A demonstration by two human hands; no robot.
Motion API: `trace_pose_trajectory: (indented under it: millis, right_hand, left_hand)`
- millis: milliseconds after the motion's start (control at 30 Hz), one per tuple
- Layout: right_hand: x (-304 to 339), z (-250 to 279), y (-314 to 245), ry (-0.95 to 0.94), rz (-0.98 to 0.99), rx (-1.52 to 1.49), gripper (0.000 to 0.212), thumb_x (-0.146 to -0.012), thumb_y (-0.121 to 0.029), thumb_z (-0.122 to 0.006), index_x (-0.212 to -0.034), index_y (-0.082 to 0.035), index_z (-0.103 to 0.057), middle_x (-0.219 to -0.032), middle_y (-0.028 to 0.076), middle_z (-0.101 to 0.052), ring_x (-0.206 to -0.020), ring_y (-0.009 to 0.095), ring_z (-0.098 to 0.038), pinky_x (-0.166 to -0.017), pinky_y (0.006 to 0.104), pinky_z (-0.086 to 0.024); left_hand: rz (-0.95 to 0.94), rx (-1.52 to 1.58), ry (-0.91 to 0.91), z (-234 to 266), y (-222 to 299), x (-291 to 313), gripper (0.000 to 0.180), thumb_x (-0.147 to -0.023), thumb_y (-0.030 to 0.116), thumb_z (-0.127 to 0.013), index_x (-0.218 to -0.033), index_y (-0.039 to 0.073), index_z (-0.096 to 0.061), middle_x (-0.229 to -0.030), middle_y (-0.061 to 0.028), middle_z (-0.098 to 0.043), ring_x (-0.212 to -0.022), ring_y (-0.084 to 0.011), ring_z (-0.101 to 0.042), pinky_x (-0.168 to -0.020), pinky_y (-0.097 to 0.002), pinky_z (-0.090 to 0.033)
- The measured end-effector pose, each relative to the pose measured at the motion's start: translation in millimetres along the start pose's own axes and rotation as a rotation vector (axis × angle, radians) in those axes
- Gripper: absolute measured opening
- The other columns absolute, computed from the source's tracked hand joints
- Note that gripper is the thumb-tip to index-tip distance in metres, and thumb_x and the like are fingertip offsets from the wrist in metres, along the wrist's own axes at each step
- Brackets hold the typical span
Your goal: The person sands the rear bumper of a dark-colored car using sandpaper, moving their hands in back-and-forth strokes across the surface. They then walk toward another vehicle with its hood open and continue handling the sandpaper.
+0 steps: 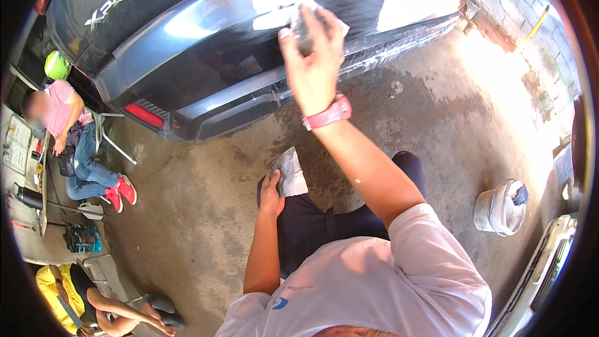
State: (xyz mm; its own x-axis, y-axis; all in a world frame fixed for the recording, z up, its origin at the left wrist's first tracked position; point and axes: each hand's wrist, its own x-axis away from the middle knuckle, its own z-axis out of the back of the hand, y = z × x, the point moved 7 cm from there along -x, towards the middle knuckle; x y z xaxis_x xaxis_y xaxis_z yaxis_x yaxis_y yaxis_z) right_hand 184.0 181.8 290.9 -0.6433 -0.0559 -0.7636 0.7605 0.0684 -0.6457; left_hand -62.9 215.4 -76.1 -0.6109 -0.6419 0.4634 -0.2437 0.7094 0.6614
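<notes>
Your right hand (314, 65) — fingers slightly spread — holds a dark grey pad (301, 31) against the glossy, curved bumper (231, 62); your left hand (271, 195) pinches a thin, creased grey-white sheet (292, 171) over your left leg (296, 224).

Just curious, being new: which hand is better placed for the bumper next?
Likely the right hand: it holds a gray pad at the bumper; the left hand holds a sheet by the left leg.

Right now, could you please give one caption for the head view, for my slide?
Right hand holding a grey sheet against a dark car, left hand holding paper.
</notes>
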Motion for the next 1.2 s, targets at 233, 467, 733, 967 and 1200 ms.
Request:
trace_pose_trajectory:
  millis: [233, 467, 733, 967, 1200]
  right_hand:
    - [39.5, -21.5, -8.8, -0.197, 0.201, 0.233, 0.052, -0.093, -0.038, -0.081, -0.143, -0.028, -0.074, -0.151, 0.008, -0.058, -0.152, 0.036, -0.046, -0.116, 0.0794, -0.026]
    - [69.6, 70.5, 16.5, -0.619, 0.098, -0.061, 0.05, -0.1, -0.03, -0.077, -0.148, -0.018, -0.071, -0.151, 0.011, -0.064, -0.146, 0.03, -0.057, -0.123, 0.0548, -0.038]
    - [176.0, 120.9, 34.3, -1.099, -0.286, -0.426, 0.044, -0.103, -0.022, -0.074, -0.146, -0.015, -0.073, -0.153, 0.012, -0.063, -0.147, 0.033, -0.056, -0.123, 0.0531, -0.042]
    - [155.1, 152.8, 21.5, -1.019, 0.193, 0.26, 0.042, -0.093, -0.027, -0.08, -0.135, -0.028, -0.079, -0.151, 0.002, -0.064, -0.152, 0.027, -0.052, -0.12, 0.0696, -0.032]
    - [169.6, 122.0, -15.0, -1.136, 0.29, 0.176, 0.049, -0.093, -0.029, -0.08, -0.142, -0.029, -0.075, -0.15, 0.001, -0.065, -0.151, 0.026, -0.054, -0.122, 0.0707, -0.031]
  left_hand:
    - [0.016, -0.059, 0.002, 2.0, -5.0, -12.0, 0.066, -0.111, 0.029, -0.07, -0.162, -0.004, -0.045, -0.157, -0.0151, -0.06, -0.137, -0.0274, -0.064, -0.116, -0.0406, -0.053]
    - [-0.293, 0.016, 0.104, -41.8, 37.6, 19.4, 0.069, -0.114, 0.034, -0.065, -0.166, -0.002, -0.038, -0.164, -0.0157, -0.053, -0.147, -0.0274, -0.056, -0.124, -0.0423, -0.045]
    - [-0.401, 0.063, 0.033, -106.1, 85.2, 57.4, 0.057, -0.115, 0.03, -0.063, -0.159, -0.002, -0.046, -0.149, -0.0141, -0.064, -0.137, -0.0269, -0.064, -0.118, -0.041, -0.05]
    - [-0.927, -0.644, 0.18, -132.5, 136.0, 92.8, 0.039, -0.118, 0.03, -0.056, -0.138, -0.003, -0.062, -0.127, -0.0132, -0.072, -0.108, -0.024, -0.068, -0.097, -0.0361, -0.053]
    - [-1.026, -0.898, 0.142, -129.7, 127.0, 102.3, 0.039, -0.118, 0.03, -0.056, -0.138, -0.003, -0.062, -0.124, -0.0129, -0.073, -0.112, -0.0236, -0.067, -0.099, -0.0364, -0.052]
